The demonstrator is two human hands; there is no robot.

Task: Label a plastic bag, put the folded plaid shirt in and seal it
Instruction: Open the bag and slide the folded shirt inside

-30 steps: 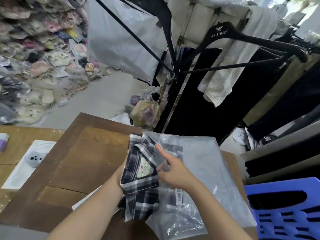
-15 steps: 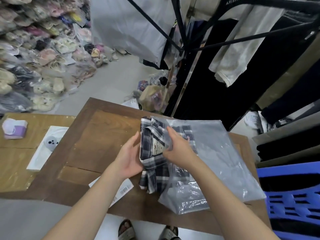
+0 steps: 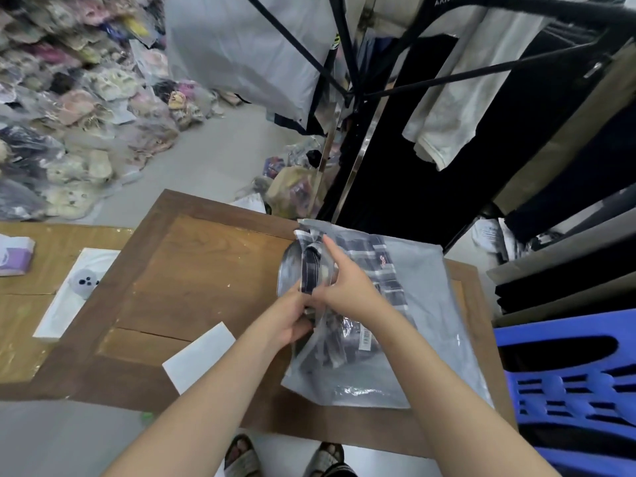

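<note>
A clear plastic bag (image 3: 423, 339) lies on the right half of the brown wooden table (image 3: 192, 270). The folded navy-and-white plaid shirt (image 3: 385, 273) sits mostly inside it, its collar end at the bag's left opening. A barcode label (image 3: 365, 339) shows on the bag. My left hand (image 3: 292, 315) grips the bag's open edge at the near left. My right hand (image 3: 344, 280) presses on the shirt's collar end through the opening, fingers stretched forward.
A white paper sheet (image 3: 199, 359) lies on the table near my left arm. A white tray (image 3: 69, 290) and a purple-white pack (image 3: 17, 256) rest on the cardboard-covered table at left. A blue plastic crate (image 3: 568, 380) stands at right. Hanging clothes (image 3: 447, 98) crowd the far side.
The shirt has gone deeper into the bag. My left hand moved from the shirt's side to the bag's edge, and my right hand pushed further in.
</note>
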